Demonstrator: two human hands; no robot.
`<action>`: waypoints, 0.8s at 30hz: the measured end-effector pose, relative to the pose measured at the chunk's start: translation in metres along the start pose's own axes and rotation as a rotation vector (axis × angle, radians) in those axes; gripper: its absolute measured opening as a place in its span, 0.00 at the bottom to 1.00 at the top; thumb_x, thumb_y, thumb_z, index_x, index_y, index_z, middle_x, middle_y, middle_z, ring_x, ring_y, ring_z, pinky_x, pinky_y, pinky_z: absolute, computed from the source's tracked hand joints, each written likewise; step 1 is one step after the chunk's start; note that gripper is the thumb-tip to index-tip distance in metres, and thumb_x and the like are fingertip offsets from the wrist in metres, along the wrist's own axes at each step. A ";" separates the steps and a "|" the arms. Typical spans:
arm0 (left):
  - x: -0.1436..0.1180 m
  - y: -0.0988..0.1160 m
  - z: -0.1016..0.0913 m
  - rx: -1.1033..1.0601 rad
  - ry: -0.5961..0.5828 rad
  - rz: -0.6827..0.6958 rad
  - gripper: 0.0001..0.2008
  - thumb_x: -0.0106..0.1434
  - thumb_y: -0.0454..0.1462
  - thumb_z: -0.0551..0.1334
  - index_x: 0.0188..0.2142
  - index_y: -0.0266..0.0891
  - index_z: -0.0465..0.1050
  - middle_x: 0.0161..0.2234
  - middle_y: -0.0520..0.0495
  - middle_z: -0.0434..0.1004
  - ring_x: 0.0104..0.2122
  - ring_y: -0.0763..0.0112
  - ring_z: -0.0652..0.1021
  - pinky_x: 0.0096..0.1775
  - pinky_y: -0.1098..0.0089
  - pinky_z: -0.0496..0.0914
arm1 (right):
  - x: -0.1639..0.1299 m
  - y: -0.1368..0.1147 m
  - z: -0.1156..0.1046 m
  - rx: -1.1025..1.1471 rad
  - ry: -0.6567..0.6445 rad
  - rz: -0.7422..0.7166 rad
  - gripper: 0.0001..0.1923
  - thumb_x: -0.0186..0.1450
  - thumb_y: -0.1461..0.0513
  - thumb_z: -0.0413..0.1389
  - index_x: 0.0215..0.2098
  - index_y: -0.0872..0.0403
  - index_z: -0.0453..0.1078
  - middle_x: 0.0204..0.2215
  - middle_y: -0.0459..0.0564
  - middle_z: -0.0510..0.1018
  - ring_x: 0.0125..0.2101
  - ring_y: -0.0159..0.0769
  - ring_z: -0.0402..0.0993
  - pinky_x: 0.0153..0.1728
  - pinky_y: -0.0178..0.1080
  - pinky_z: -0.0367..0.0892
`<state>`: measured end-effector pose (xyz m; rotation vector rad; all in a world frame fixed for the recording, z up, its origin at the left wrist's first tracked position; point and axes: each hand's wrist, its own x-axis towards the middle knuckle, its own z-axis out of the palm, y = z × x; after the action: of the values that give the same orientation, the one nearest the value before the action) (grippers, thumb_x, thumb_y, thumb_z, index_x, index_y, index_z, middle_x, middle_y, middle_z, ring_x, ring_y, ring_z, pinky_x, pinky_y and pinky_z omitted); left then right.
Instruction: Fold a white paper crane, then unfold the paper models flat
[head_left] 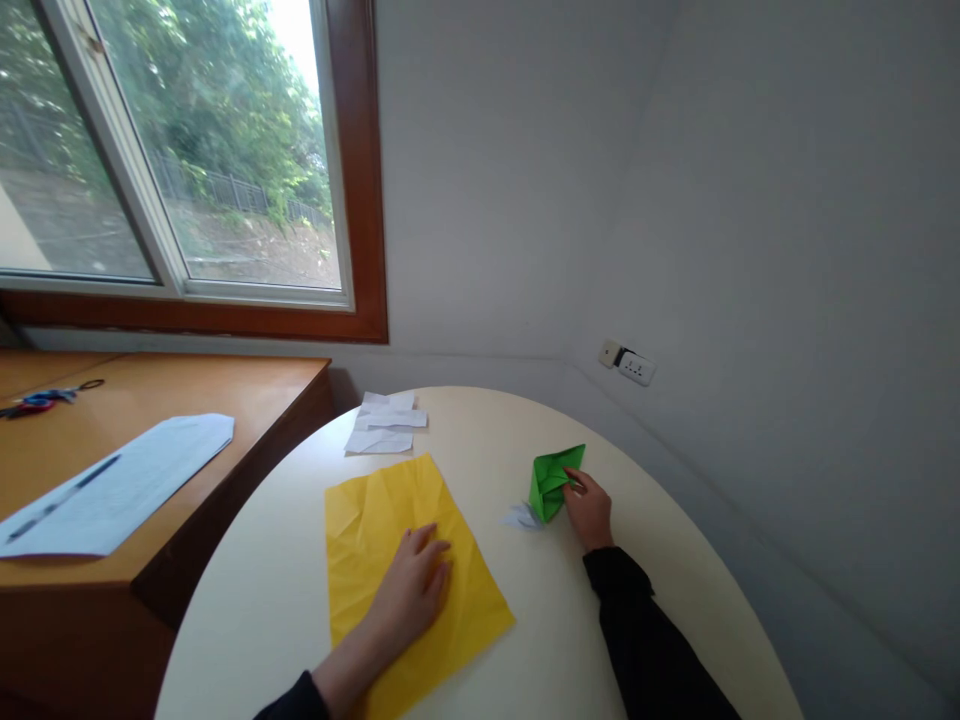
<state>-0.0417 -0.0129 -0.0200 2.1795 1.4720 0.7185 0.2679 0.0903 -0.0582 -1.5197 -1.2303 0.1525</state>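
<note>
A creased sheet of yellow paper (375, 500) lies on the round white table. My left hand (416, 580) rests on it with the fingers stretched out and a little bent. To the right, my right hand (589, 508) pinches the edge of a folded green paper (551, 478) with thumb and fingers. The green paper has several creased flaps and pointed corners. Just beside its lower left corner is a small whitish paper piece (523, 517), partly covered by the green one.
White paper strips and pieces (386, 424) lie at the back of the round table (480, 415). On the brown desk (277, 375) at left are white sheets (150, 480), a pen (67, 497) and scissors (45, 400). A wall socket (636, 367) sits behind the table.
</note>
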 end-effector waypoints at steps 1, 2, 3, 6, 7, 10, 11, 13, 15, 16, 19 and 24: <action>0.001 0.000 -0.001 -0.071 0.029 -0.004 0.16 0.62 0.38 0.48 0.43 0.38 0.71 0.52 0.38 0.66 0.53 0.62 0.68 0.56 0.59 0.60 | -0.005 -0.005 0.004 0.039 -0.011 0.000 0.19 0.52 0.57 0.50 0.36 0.59 0.72 0.36 0.58 0.78 0.31 0.42 0.75 0.34 0.42 0.70; 0.001 0.000 -0.001 -0.145 0.056 0.000 0.16 0.62 0.38 0.48 0.42 0.37 0.71 0.51 0.38 0.67 0.51 0.62 0.69 0.54 0.60 0.62 | -0.011 -0.010 0.007 0.076 -0.026 -0.003 0.19 0.52 0.57 0.50 0.36 0.60 0.72 0.36 0.58 0.78 0.32 0.42 0.75 0.34 0.41 0.71; 0.002 0.000 -0.002 -0.218 0.086 -0.001 0.16 0.62 0.39 0.48 0.41 0.37 0.71 0.49 0.38 0.69 0.50 0.62 0.71 0.53 0.61 0.63 | -0.018 -0.016 0.011 0.110 -0.042 -0.010 0.19 0.52 0.57 0.50 0.36 0.60 0.72 0.35 0.57 0.78 0.32 0.41 0.75 0.33 0.41 0.71; 0.005 0.001 -0.004 -0.457 0.157 -0.061 0.16 0.60 0.44 0.52 0.40 0.37 0.71 0.43 0.39 0.74 0.46 0.60 0.73 0.51 0.59 0.65 | -0.039 -0.036 0.022 0.196 -0.095 -0.041 0.16 0.52 0.58 0.51 0.36 0.59 0.71 0.34 0.55 0.78 0.34 0.40 0.74 0.35 0.40 0.71; 0.006 0.001 -0.005 -0.554 0.168 -0.104 0.17 0.59 0.46 0.54 0.39 0.37 0.71 0.41 0.40 0.75 0.44 0.59 0.74 0.50 0.58 0.65 | -0.047 -0.043 0.025 0.218 -0.111 -0.051 0.15 0.52 0.59 0.51 0.35 0.58 0.71 0.34 0.55 0.77 0.34 0.40 0.74 0.35 0.40 0.71; 0.008 0.001 -0.005 -0.878 0.151 -0.207 0.22 0.54 0.51 0.59 0.40 0.36 0.70 0.40 0.39 0.75 0.41 0.59 0.76 0.48 0.59 0.66 | -0.068 -0.064 0.031 0.350 -0.145 -0.114 0.12 0.52 0.63 0.52 0.34 0.57 0.71 0.33 0.53 0.75 0.35 0.39 0.73 0.36 0.40 0.71; 0.009 0.001 -0.004 -0.975 0.135 -0.235 0.24 0.52 0.52 0.60 0.41 0.36 0.70 0.40 0.39 0.75 0.41 0.59 0.76 0.48 0.59 0.66 | -0.074 -0.070 0.032 0.378 -0.152 -0.141 0.10 0.53 0.64 0.53 0.34 0.56 0.71 0.32 0.53 0.75 0.35 0.39 0.73 0.36 0.40 0.71; 0.009 0.001 -0.004 -1.123 0.097 -0.291 0.26 0.49 0.53 0.63 0.41 0.36 0.70 0.40 0.39 0.75 0.40 0.59 0.76 0.48 0.59 0.66 | -0.085 -0.083 0.032 0.398 -0.154 -0.182 0.08 0.53 0.65 0.53 0.32 0.55 0.71 0.31 0.51 0.74 0.34 0.38 0.72 0.36 0.40 0.70; 0.009 0.001 -0.003 -1.213 0.057 -0.339 0.26 0.47 0.52 0.65 0.40 0.37 0.70 0.40 0.39 0.75 0.40 0.59 0.76 0.48 0.60 0.66 | -0.093 -0.095 0.032 0.403 -0.171 -0.216 0.07 0.55 0.66 0.53 0.32 0.54 0.71 0.32 0.51 0.74 0.35 0.38 0.72 0.37 0.41 0.70; 0.009 0.002 -0.003 -1.244 0.041 -0.354 0.26 0.47 0.52 0.66 0.41 0.37 0.71 0.40 0.39 0.75 0.41 0.60 0.76 0.48 0.60 0.65 | -0.097 -0.100 0.031 0.403 -0.164 -0.227 0.07 0.56 0.66 0.53 0.32 0.54 0.71 0.32 0.52 0.74 0.35 0.38 0.72 0.37 0.41 0.70; 0.009 0.005 -0.002 -1.327 0.002 -0.351 0.26 0.48 0.50 0.66 0.42 0.38 0.70 0.42 0.39 0.75 0.42 0.60 0.75 0.49 0.61 0.64 | -0.104 -0.112 0.028 0.389 -0.164 -0.258 0.09 0.58 0.66 0.52 0.35 0.54 0.71 0.35 0.53 0.75 0.38 0.39 0.72 0.40 0.43 0.70; 0.008 0.008 -0.002 -1.427 -0.033 -0.288 0.26 0.48 0.47 0.68 0.45 0.38 0.69 0.40 0.42 0.75 0.41 0.62 0.75 0.48 0.61 0.64 | -0.111 -0.121 0.023 0.356 -0.239 -0.355 0.12 0.60 0.66 0.50 0.41 0.53 0.72 0.41 0.55 0.75 0.43 0.41 0.71 0.45 0.45 0.68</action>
<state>-0.0353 -0.0083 -0.0121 0.8527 0.7245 1.1070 0.1304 0.0034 -0.0268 -0.9793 -1.5507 0.3063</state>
